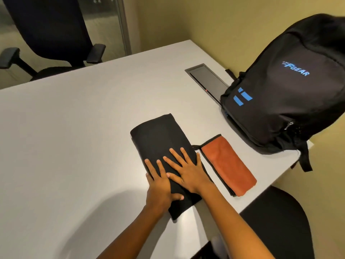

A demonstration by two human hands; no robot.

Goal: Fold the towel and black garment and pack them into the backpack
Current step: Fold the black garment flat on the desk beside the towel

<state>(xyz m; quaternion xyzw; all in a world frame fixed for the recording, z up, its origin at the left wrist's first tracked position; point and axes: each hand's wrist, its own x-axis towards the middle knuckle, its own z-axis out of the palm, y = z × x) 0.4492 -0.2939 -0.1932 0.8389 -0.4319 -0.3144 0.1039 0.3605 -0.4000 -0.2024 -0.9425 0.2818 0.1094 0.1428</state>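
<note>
The black garment (158, 139) lies folded into a long rectangle on the white table (74, 137). My left hand (160, 186) rests flat on its near left part, thumb tucked at the garment's near edge. My right hand (188, 171) presses flat on it beside the left, fingers spread. Just to the right lies the orange towel (228, 167), folded into a narrow strip with a dark loop at its far end. The black backpack (291, 90) with blue lettering stands at the table's right end; I cannot tell whether it is zipped.
A grey cable hatch (207, 79) is set into the table beside the backpack. One black office chair (56, 34) stands beyond the far edge, another black chair (278, 221) at the near right. A yellow wall runs behind the backpack.
</note>
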